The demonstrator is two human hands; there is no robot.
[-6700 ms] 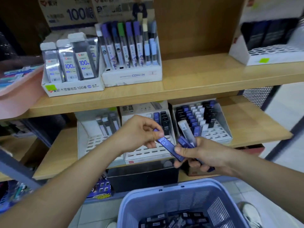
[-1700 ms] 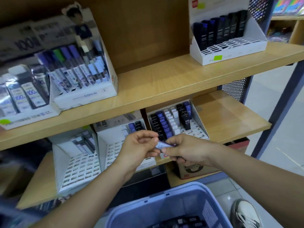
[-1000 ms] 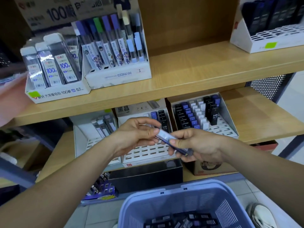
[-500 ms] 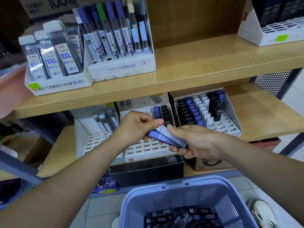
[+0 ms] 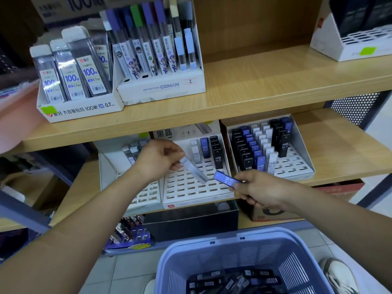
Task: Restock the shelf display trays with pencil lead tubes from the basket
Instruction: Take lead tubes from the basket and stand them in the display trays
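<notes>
1. In the head camera's view, the left hand (image 5: 158, 160) reached over the lower shelf (image 5: 339, 149). Its thumb and fingers pinched the upper end of a pale tube (image 5: 195, 169).
2. The pale tube slanted down to the right over the slotted floor of the middle tray (image 5: 186, 194). Whether its lower end touched the tray could not be told.
3. The right hand (image 5: 256, 189) hung just in front of the middle tray's right corner, with its fingers curled round a blue tube (image 5: 226, 179) marked HB. The tube's free end pointed left toward the pale one, and the two tubes were near each other but apart.
4. At its back, the middle tray held one white tube, one blue tube and a short row of black tubes (image 5: 216, 154), all standing upright.
5. The right tray (image 5: 297, 166) stood just beside the middle one, with rows of black, blue and white tubes filling its rear slots.
6. The left tray (image 5: 146, 195) lay partly behind the left forearm, with a few grey tubes at its back.
7. The lavender basket (image 5: 233, 251) sat below the hands on the near side, and dark tubes (image 5: 233, 281) lay loose in its bottom.
8. On the upper shelf (image 5: 265, 90) stood a box of 100-lead packs (image 5: 80, 108), a box of long tubes (image 5: 161, 90) beside it, and a white tray (image 5: 350, 49) well to the right.
</notes>
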